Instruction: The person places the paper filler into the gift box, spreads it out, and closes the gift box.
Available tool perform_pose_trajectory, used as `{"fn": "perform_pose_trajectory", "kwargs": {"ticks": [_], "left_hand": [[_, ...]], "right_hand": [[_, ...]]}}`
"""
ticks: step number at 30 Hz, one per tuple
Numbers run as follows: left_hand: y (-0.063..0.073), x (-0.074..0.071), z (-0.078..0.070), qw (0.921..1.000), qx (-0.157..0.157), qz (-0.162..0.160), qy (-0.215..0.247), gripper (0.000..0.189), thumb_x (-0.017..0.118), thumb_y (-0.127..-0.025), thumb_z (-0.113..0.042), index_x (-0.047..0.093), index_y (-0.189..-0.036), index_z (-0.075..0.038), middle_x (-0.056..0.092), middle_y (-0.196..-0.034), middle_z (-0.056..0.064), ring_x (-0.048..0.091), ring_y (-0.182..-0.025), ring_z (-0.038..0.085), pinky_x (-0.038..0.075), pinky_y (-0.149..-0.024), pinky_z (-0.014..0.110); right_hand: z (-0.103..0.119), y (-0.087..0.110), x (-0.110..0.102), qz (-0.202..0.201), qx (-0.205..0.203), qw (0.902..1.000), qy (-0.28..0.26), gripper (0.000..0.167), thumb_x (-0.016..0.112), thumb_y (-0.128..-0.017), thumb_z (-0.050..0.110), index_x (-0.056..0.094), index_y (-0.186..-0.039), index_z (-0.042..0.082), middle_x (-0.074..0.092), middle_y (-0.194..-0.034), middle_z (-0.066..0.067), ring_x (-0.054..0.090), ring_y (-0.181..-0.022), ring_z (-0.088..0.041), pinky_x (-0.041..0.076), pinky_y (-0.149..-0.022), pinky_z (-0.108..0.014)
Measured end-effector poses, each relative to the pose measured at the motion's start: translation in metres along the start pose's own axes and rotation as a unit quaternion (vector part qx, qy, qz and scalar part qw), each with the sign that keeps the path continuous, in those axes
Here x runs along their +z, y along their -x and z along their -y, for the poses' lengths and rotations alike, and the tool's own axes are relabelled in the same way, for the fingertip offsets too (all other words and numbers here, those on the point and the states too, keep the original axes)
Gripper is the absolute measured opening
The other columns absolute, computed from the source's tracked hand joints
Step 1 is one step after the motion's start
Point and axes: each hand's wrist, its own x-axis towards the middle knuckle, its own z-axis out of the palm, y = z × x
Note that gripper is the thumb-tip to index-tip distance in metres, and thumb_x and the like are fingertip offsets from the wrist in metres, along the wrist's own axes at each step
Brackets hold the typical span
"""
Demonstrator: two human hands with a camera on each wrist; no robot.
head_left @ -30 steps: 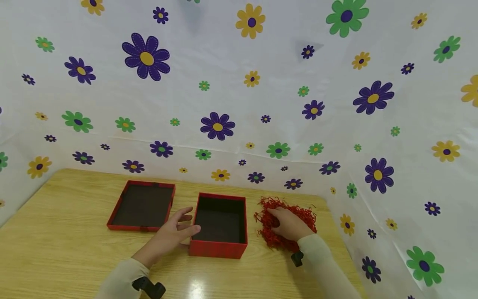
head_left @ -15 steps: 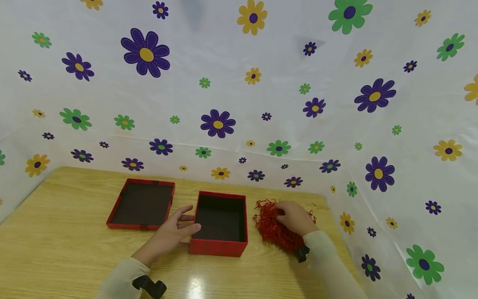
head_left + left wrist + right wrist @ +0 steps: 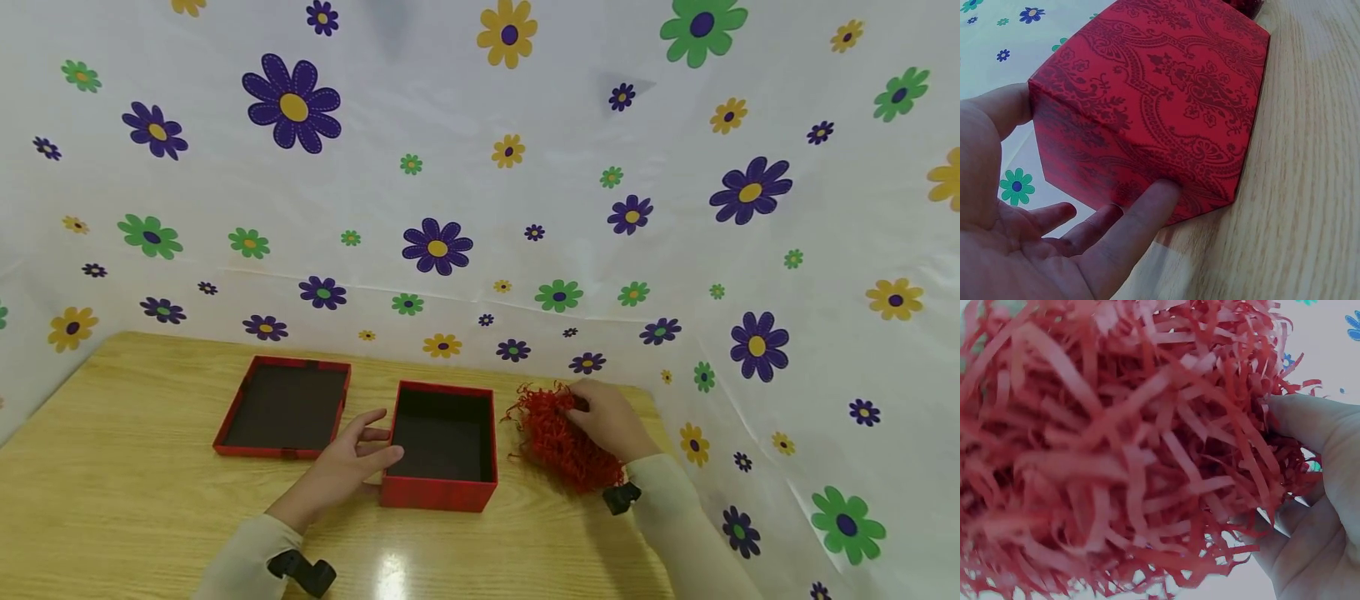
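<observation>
On the wooden table stands an open red patterned box with a black inside. My left hand rests against the box's left side, its fingers spread and fairly straight; in the left wrist view fingertips touch the red wall. To the right of the box, my right hand grips a big fluffy bundle of red shredded paper from its upper right. That bundle fills most of the right wrist view, where thumb and fingers sink into the strands and their tips are hidden.
A shallow red box lid lies left of the box, black inside facing up. Behind the table hangs a white flower-printed cloth, which also runs along the right side.
My right hand has moved right and gathered the loose shredded paper into a more compact, raised bundle. The left hand stays at the box, and box and lid are where they were.
</observation>
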Motion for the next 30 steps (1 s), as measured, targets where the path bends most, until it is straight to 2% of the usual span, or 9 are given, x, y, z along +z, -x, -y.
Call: {"fn": "perform_pose_trajectory", "kwargs": {"ticks": [7,13,17,22,24,26,28,30], "left_hand": [[0.0,0.0,0.001,1.0,0.001,0.001,0.002,0.082,0.073,-0.099,-0.035,0.025,-0.163,-0.018,0.038,-0.154,0.023,0.045,-0.14,0.045,0.059,-0.088,0.053],[0.0,0.0,0.001,1.0,0.003,0.003,0.002,0.082,0.072,-0.099,-0.034,0.024,-0.163,-0.016,0.038,-0.154,0.023,0.046,-0.139,0.044,0.059,-0.088,0.053],[0.0,-0.001,0.001,1.0,0.006,0.002,0.001,0.081,0.072,-0.1,-0.034,0.024,-0.163,-0.016,0.039,-0.154,0.023,0.047,-0.139,0.043,0.059,-0.089,0.052],[0.0,-0.001,0.001,1.0,0.007,0.001,-0.003,0.08,0.072,-0.1,-0.034,0.025,-0.163,-0.016,0.039,-0.154,0.023,0.046,-0.139,0.043,0.059,-0.089,0.052],[0.0,0.0,0.001,1.0,0.007,0.001,-0.006,0.08,0.072,-0.1,-0.035,0.025,-0.163,-0.016,0.04,-0.154,0.023,0.046,-0.139,0.043,0.059,-0.089,0.052],[0.0,0.001,0.001,1.0,0.007,-0.001,-0.007,0.081,0.072,-0.099,-0.035,0.026,-0.163,-0.016,0.041,-0.153,0.023,0.047,-0.138,0.043,0.059,-0.089,0.052],[0.0,0.001,0.001,1.0,0.006,-0.003,-0.006,0.081,0.072,-0.099,-0.035,0.026,-0.163,-0.016,0.041,-0.153,0.023,0.048,-0.138,0.043,0.059,-0.088,0.052],[0.0,0.001,0.001,1.0,0.005,-0.005,-0.006,0.082,0.073,-0.099,-0.035,0.026,-0.163,-0.015,0.041,-0.153,0.023,0.048,-0.137,0.043,0.06,-0.087,0.052]], "right_hand": [[0.003,0.001,-0.013,-0.008,0.006,0.9999,-0.009,0.004,0.076,-0.095,0.01,0.073,-0.098,0.01,0.07,-0.093,-0.001,0.06,-0.079,-0.016,0.056,-0.075,-0.039],[0.005,0.002,-0.02,-0.01,0.018,0.9996,-0.02,0.009,0.074,-0.098,0.015,0.068,-0.091,0.013,0.064,-0.082,0.002,0.053,-0.07,-0.015,0.047,-0.065,-0.033],[0.001,0.002,-0.012,0.004,0.025,0.9997,-0.008,0.015,0.074,-0.098,0.022,0.065,-0.09,0.014,0.06,-0.08,0.003,0.052,-0.07,-0.014,0.046,-0.065,-0.032],[-0.009,0.006,0.003,0.047,0.032,0.9984,-0.004,0.025,0.072,-0.099,0.033,0.062,-0.087,0.013,0.055,-0.075,0.001,0.051,-0.07,-0.017,0.044,-0.067,-0.035],[-0.014,0.01,0.006,0.057,0.033,0.9978,-0.008,0.029,0.07,-0.1,0.037,0.069,-0.098,0.008,0.065,-0.087,-0.004,0.061,-0.082,-0.023,0.052,-0.075,-0.041],[-0.018,0.014,0.005,0.07,0.034,0.9968,-0.015,0.039,0.066,-0.101,0.039,0.07,-0.116,0.004,0.07,-0.108,-0.012,0.065,-0.102,-0.033,0.053,-0.091,-0.052],[-0.022,0.017,0.003,0.091,0.033,0.9948,-0.031,0.048,0.062,-0.101,0.036,0.064,-0.136,0.002,0.064,-0.132,-0.019,0.059,-0.123,-0.043,0.047,-0.104,-0.062],[-0.027,0.019,0.001,0.12,0.04,0.9903,-0.058,0.055,0.06,-0.1,0.027,0.054,-0.147,0.001,0.052,-0.147,-0.024,0.047,-0.136,-0.049,0.038,-0.11,-0.067]]}}
